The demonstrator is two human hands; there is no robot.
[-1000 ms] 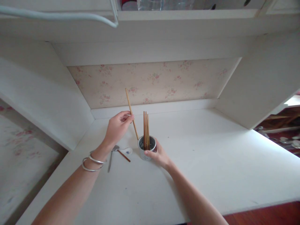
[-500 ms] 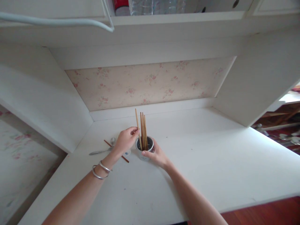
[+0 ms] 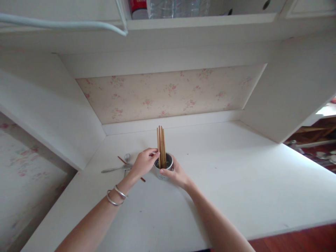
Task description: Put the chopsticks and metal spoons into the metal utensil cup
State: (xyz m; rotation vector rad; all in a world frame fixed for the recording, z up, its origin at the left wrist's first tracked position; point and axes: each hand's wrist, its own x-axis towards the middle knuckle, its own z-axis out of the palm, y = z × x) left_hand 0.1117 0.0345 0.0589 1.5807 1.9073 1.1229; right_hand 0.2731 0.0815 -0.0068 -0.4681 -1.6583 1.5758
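Note:
A grey metal-looking cup (image 3: 158, 173) stands upright on the white tabletop, holding several wooden chopsticks (image 3: 163, 143) that point upward. My right hand (image 3: 177, 174) is wrapped around its right side, thumb at the front. At the left rim, my left hand (image 3: 144, 162) pinches a chopstick (image 3: 158, 140) whose lower end is inside the cup. Beside my left hand lie a metal spoon (image 3: 112, 170), a small round shiny piece (image 3: 127, 157) and a reddish-brown stick (image 3: 121, 160), partly hidden under my hand and wrist.
The white tabletop (image 3: 223, 182) runs between side panels, with a floral-papered back wall (image 3: 181, 91). Overhead, a shelf holds clear plastic bottles (image 3: 168, 8) and a red container (image 3: 138, 7). A white tube (image 3: 65, 24) crosses the upper left.
The chopstick in my left hand has moved down and right, becoming more upright against the others. My right hand still holds the cup. The view has shifted slightly.

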